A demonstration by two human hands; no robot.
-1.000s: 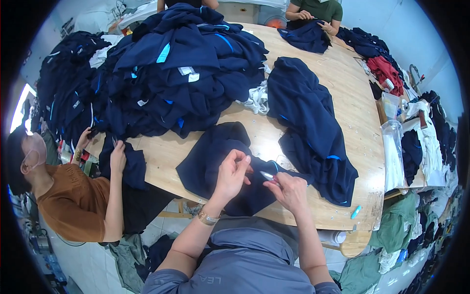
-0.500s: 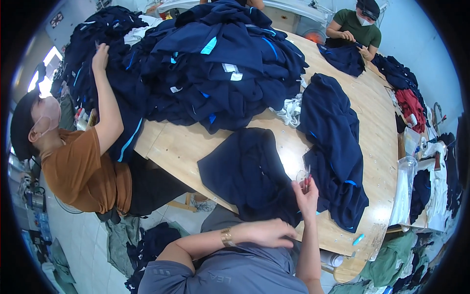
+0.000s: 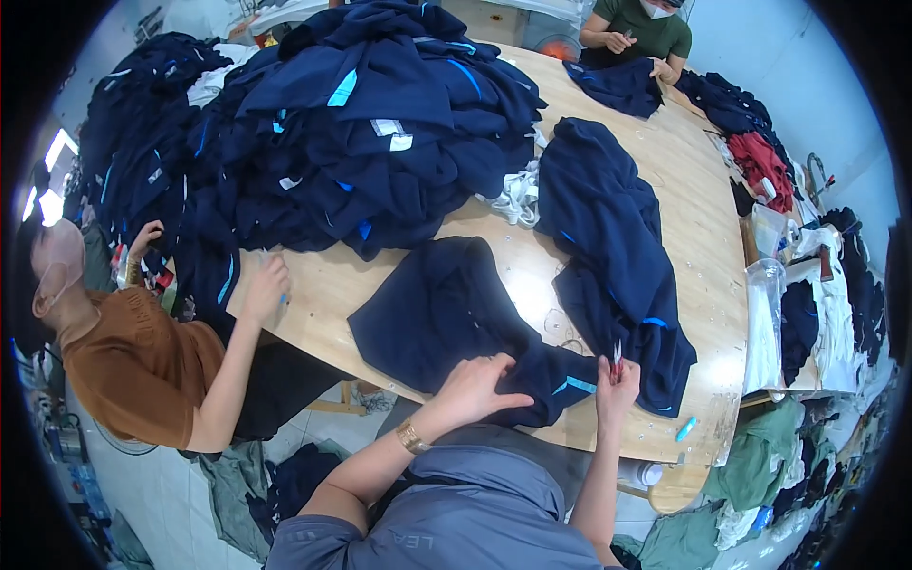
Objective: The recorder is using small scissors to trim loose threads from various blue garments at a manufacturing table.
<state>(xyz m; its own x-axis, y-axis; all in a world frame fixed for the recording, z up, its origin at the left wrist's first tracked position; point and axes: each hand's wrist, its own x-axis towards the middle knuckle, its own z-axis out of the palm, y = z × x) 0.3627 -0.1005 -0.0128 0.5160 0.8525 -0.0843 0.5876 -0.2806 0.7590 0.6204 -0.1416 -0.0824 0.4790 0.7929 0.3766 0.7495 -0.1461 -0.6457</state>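
A dark navy garment (image 3: 432,309) lies spread at the table's near edge, one end stretching right to show a light blue strip (image 3: 575,385). My left hand (image 3: 478,388) rests on its near side, thumb spread away from the fingers. In my right hand (image 3: 617,385) are small thread snips (image 3: 617,361) with red handles, blades pointing up. The fingers of that hand are also at the garment's right end; whether they pinch the cloth is unclear. Just beyond my right hand lies a second, long navy garment (image 3: 608,218).
A big heap of navy garments (image 3: 380,142) covers the far left of the table (image 3: 708,237). White strips (image 3: 518,198) lie beside it. A turquoise marker-like object (image 3: 686,429) is near the right edge. Co-workers sit at left (image 3: 142,370) and far right (image 3: 646,43).
My left hand has moved from in front of my body onto the garment. The garment's right end now reaches my right hand, exposing the light blue strip. The left co-worker's arm has come down.
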